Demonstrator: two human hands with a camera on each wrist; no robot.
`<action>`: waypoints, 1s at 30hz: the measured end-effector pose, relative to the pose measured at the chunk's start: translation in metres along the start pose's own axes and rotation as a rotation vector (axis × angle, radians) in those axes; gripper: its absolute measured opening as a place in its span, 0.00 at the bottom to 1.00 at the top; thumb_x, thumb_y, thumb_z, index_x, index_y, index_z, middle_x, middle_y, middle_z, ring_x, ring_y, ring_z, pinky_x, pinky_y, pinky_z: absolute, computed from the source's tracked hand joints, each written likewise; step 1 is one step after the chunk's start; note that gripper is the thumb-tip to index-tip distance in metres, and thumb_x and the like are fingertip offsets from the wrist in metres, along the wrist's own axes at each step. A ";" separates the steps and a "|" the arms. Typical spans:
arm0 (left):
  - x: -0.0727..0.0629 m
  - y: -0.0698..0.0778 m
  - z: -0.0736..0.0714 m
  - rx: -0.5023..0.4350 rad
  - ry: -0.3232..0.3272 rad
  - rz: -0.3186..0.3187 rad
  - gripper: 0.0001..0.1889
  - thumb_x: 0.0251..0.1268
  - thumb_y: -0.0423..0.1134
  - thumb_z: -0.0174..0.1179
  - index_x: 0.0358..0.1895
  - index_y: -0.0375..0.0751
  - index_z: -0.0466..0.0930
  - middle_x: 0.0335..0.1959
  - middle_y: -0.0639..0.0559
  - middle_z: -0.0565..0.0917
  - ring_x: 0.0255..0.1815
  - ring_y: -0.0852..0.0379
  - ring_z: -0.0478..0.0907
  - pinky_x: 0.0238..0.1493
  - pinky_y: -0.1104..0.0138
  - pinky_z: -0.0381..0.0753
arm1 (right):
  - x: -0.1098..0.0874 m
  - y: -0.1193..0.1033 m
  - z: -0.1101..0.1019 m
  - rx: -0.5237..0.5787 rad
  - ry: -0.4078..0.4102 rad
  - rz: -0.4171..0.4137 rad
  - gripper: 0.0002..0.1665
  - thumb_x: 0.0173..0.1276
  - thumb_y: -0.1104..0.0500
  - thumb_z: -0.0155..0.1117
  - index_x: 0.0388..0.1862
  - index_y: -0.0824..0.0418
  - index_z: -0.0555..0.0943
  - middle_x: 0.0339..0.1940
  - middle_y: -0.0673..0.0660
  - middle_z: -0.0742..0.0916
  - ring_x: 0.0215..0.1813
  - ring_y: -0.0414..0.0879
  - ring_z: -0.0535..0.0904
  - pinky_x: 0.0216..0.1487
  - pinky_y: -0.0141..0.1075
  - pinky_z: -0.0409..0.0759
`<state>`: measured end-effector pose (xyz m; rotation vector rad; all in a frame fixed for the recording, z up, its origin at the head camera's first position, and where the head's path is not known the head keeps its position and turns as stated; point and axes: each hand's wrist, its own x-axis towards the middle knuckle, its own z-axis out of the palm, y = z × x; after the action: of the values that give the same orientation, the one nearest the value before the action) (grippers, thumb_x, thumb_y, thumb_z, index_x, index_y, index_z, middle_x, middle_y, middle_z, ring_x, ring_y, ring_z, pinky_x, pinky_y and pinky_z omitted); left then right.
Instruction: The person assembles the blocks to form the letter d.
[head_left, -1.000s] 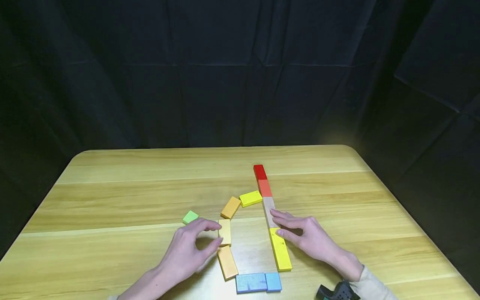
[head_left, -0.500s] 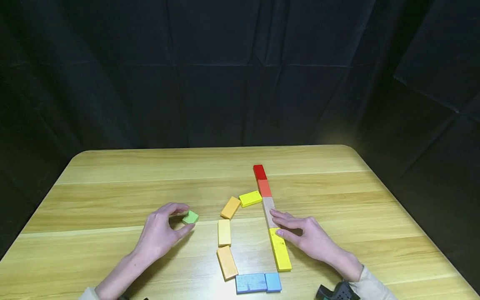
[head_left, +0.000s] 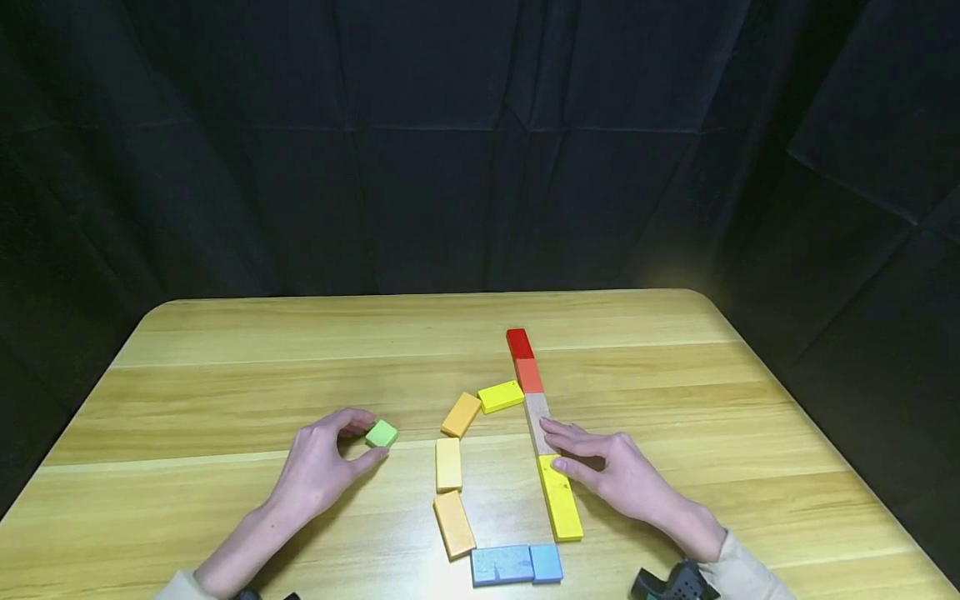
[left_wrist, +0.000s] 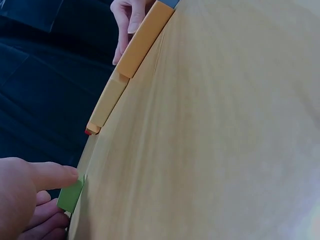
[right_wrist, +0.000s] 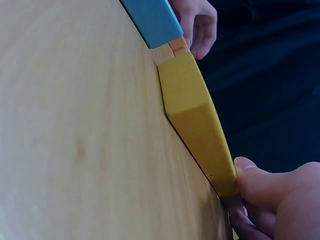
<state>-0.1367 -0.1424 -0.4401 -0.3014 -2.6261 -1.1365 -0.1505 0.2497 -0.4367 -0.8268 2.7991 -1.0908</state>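
In the head view my left hand (head_left: 326, 458) pinches a small green block (head_left: 382, 433) between thumb and fingers, left of the other blocks. The left wrist view shows the thumb at the upper edge of the green block (left_wrist: 71, 195) and the other fingers beyond it. My right hand (head_left: 622, 475) rests on the row at right, fingertips on a pale greyish-pink block (head_left: 537, 412) and thumb on a long yellow block (head_left: 561, 508). From the right wrist, the thumb touches the end of the yellow block (right_wrist: 197, 130).
Red (head_left: 519, 343) and coral (head_left: 529, 376) blocks continue the right row. A short yellow (head_left: 501, 397), an orange (head_left: 461, 415), a cream (head_left: 448, 465) and a peach block (head_left: 454, 525) curve down the left. Two blue blocks (head_left: 501, 566) lie at the bottom on the wooden table (head_left: 247, 358).
My left hand has moved left from the cream block to the green block, and its fingers have closed in on it. My right hand has stayed where it was.
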 end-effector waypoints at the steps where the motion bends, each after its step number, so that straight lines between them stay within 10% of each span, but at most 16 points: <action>1: 0.000 0.000 0.000 -0.002 -0.002 -0.004 0.20 0.48 0.37 0.78 0.46 0.42 0.85 0.40 0.54 0.88 0.43 0.57 0.85 0.49 0.56 0.84 | 0.000 0.000 0.000 0.001 -0.001 0.001 0.27 0.70 0.45 0.65 0.65 0.53 0.79 0.70 0.43 0.77 0.72 0.49 0.71 0.70 0.52 0.70; 30: -0.002 0.001 0.000 -0.005 0.005 -0.003 0.23 0.48 0.36 0.77 0.50 0.38 0.83 0.42 0.49 0.89 0.43 0.53 0.86 0.50 0.55 0.85 | 0.000 -0.001 -0.001 -0.011 -0.007 0.008 0.28 0.70 0.45 0.65 0.65 0.53 0.79 0.70 0.41 0.77 0.73 0.49 0.71 0.70 0.55 0.69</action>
<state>-0.1345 -0.1420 -0.4399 -0.2949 -2.6204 -1.1433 -0.1500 0.2499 -0.4359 -0.8180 2.8030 -1.0706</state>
